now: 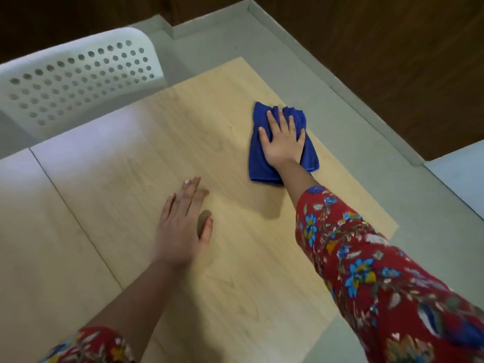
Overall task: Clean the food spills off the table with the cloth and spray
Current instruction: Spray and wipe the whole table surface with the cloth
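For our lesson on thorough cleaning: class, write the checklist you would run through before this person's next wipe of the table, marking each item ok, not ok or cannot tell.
1. Blue folded cloth lies flat on light wooden table: ok.
2. Right hand presses the cloth, fingers straight: ok.
3. Left hand open, holding nothing, apart from the cloth: ok.
4. Spray at hand: not ok, none in view.
5. Spills left to wipe: cannot tell, none shows plainly.
6. White perforated chair off the tabletop: ok.
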